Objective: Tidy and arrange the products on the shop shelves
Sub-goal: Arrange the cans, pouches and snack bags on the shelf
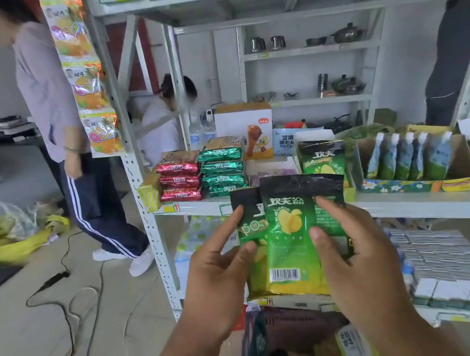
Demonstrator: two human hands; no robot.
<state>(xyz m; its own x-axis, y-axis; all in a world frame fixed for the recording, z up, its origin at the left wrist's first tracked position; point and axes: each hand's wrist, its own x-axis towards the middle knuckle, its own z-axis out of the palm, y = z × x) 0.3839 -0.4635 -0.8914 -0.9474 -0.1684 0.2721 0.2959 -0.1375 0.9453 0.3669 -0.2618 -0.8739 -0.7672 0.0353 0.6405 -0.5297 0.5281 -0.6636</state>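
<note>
Green-and-black chip packets (293, 230) sit at the centre of the frame, held up in front of the shelf (434, 203). The left hand (217, 276) pinches the partly hidden rear packet (248, 222) between thumb and fingers; the right hand (354, 251) grasps the front packet's right edge, thumb on its face. A matching packet (321, 156) stands upright on the shelf just behind. Left of it lie stacks of red packs (180, 180) and green packs (221, 169); at the right, a cardboard tray of pouches (409, 158).
</note>
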